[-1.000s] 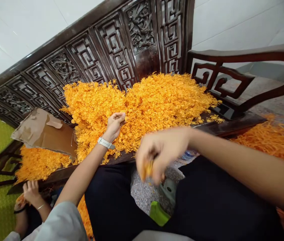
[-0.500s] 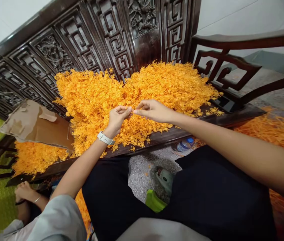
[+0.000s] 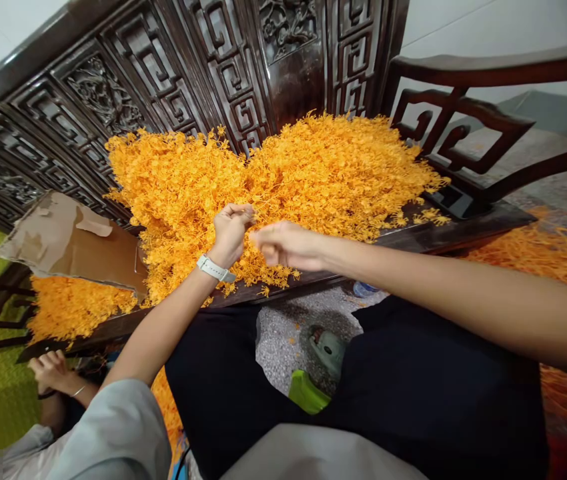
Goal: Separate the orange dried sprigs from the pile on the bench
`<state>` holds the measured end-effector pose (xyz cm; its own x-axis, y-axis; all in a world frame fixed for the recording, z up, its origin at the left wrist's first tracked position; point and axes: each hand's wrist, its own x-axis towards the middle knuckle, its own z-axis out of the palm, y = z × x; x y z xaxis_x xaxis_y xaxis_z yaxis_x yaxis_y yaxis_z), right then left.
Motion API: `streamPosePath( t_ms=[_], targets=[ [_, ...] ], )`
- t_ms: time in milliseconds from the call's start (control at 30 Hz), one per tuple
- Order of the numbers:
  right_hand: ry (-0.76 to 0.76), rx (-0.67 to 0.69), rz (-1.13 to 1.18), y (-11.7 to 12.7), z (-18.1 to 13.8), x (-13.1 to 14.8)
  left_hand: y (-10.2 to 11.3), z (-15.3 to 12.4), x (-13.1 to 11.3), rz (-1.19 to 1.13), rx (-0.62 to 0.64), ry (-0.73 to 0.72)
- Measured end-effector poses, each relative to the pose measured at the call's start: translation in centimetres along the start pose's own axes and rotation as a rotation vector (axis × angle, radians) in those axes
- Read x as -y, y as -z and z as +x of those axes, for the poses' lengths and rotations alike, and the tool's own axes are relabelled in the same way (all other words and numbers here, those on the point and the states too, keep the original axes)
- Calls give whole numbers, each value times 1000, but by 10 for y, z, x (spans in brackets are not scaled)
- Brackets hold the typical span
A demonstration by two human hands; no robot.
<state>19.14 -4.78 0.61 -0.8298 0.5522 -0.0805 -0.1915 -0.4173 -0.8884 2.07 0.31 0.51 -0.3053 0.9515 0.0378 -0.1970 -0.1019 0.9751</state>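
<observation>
In front of a big heap of orange plastic pieces with thin branching tips, my left hand has its thumb and fingers pinched together. Whatever sits in that pinch is too small to make out. A pale watch is strapped on the left wrist. Just to the right and slightly lower, my right hand has curled fingers, blurred by motion, with the fingertips close to the left hand but apart from it. Any piece in the right hand cannot be made out.
The heap lies on a dark carved wooden bench. An open cardboard box stands at left. Another person's hands are at lower left. Orange strands cover the floor at right; a green-grey slipper lies below.
My right hand has moved down and its fingers have curled in more. My left hand has turned a little upward. The view has shifted slightly, and the other person's hands have moved.
</observation>
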Motion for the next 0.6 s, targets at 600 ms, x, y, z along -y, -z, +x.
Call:
streamPosePath(
  t_ms=[600],
  targets=[
    [82,-499,-448,44,17,17,24,4,6,134,266,34]
  ],
)
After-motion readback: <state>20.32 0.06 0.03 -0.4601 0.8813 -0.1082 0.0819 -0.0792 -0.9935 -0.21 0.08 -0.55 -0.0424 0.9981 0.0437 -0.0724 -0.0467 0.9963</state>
